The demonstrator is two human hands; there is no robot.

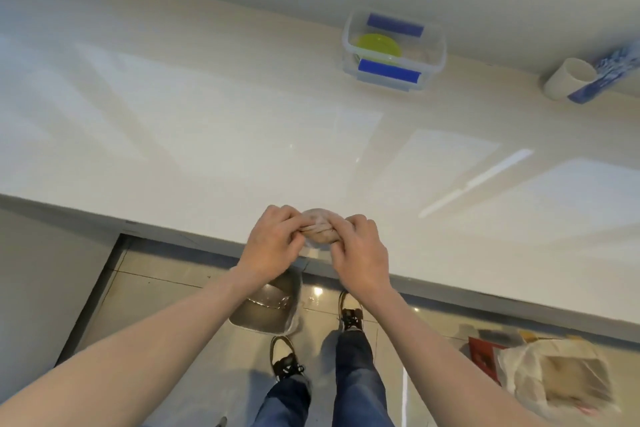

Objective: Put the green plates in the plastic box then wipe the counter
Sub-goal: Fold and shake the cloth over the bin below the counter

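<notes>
Green plates (377, 46) lie inside the clear plastic box (433, 59) with blue clips, at the back of the white counter (207, 121). A bunched brownish cloth (320, 227) is held over the counter's front edge. My left hand (273, 241) grips its left end and my right hand (360, 250) grips its right end, both fists closed and twisting it between them.
A white cup (568, 78) and a blue-patterned item (602, 76) lie at the back right. On the tiled floor below stand a metal basin (266, 308), my shoes, and a plastic bag (554, 374) to the right.
</notes>
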